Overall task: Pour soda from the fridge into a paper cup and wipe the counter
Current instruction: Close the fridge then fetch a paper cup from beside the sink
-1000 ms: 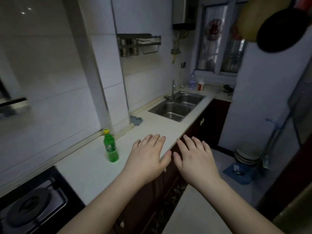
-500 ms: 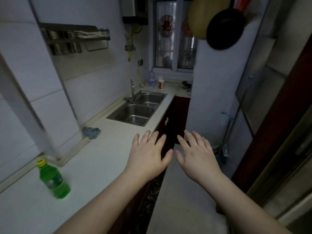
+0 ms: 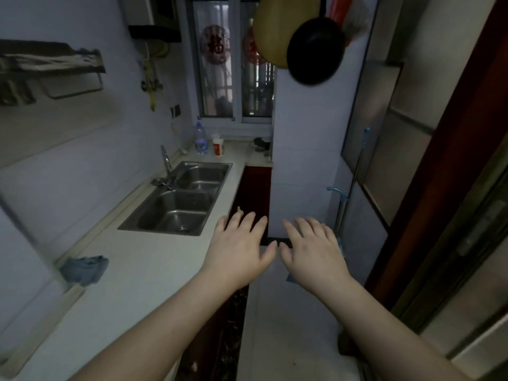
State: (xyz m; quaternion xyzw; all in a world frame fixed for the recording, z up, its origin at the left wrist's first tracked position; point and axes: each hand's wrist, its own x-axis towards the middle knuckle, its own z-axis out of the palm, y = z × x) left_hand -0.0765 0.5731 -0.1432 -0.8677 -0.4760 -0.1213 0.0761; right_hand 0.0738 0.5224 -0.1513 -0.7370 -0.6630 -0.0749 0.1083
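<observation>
White countertop (image 3: pixel 143 273) runs along the tiled wall to your left. Your left hand (image 3: pixel 237 251) and right hand (image 3: pixel 313 254) are extended palm-down, fingers spread, gripping nothing (thumbs nearly touching). Ahead-left of your left hand sits the double-bowl stainless steel sink (image 3: pixel 178 199). Well left of that hand, against the wall, lies a crumpled blue-grey cloth (image 3: pixel 83 269). Above your right hand hangs a round black frying pan (image 3: pixel 316 50).

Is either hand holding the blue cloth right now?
No: the blue cloth lies on the counter by the wall, while the left hand and right hand hover open and empty.
</observation>
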